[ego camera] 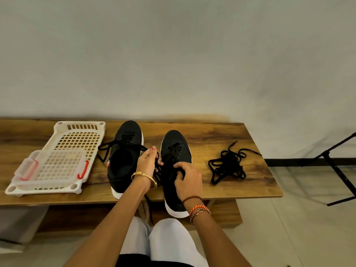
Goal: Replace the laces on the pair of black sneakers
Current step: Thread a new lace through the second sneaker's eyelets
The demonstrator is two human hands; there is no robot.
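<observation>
Inside the white basket (81, 139) lies a clear lidded box (52, 168); left grip (147, 160) pinches a lace (123, 146), right grip (187, 180) clutches the sneaker (173, 151).

2 black sneakers with white soles stand upright on the desk (221, 135), toes toward the far edge, heels at the near edge. Left sneaker (125, 157): still laced at the toe end, loose black lace ends (105, 149) trailing off its left side onto the desk. Right sneaker (174, 151): lace only in the front eyelets, heel overhanging the near edge; a black lace strand (158, 166) runs between the 2 shoes. Spare black laces (227, 166) lie in a tangled pile near the desk's right edge, well apart from the shoes.
</observation>
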